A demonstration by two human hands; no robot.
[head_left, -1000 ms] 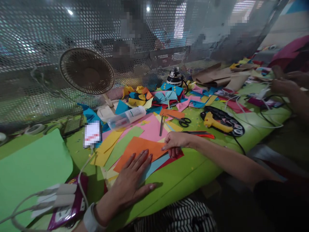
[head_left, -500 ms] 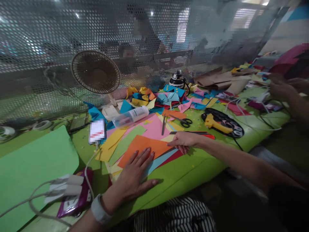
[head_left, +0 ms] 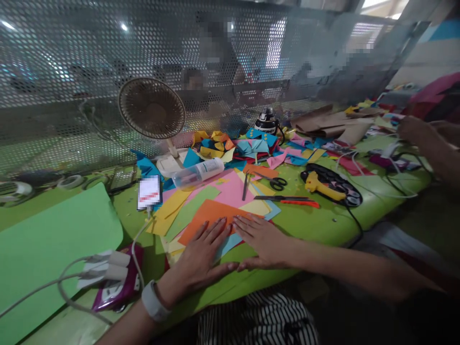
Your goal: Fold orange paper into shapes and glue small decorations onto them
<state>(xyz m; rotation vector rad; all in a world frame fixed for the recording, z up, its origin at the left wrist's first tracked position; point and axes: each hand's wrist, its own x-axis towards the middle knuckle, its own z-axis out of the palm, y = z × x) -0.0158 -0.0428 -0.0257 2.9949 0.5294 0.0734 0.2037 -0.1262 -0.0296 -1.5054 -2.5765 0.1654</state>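
An orange sheet of paper [head_left: 212, 211] lies on top of a stack of coloured paper. My left hand [head_left: 204, 251] rests flat on its near left edge, fingers stretched out. My right hand [head_left: 262, 242] lies flat on its near right edge, fingers stretched out, the two thumbs almost meeting. Beneath the orange sheet, light blue paper [head_left: 230, 243] shows between my hands. Pink paper [head_left: 233, 187] and a green piece [head_left: 196, 203] spread out behind it. Beyond my right hand are a box cutter with an orange handle [head_left: 300, 203] and black-handled scissors [head_left: 277, 183].
A yellow glue gun [head_left: 325, 188] sits on a black tray at the right. Behind stand a fan [head_left: 153, 108], a clear bottle [head_left: 199, 172] and folded paper pieces [head_left: 251, 143]. A phone [head_left: 149, 192], cables and a purple power strip [head_left: 120, 282] lie at the left. Another person's hand [head_left: 413, 132] is far right.
My right hand has moved left and nearer, from a pointing, curled pose at the sheet's right corner to lying flat beside my left hand. My left hand stays on the paper.
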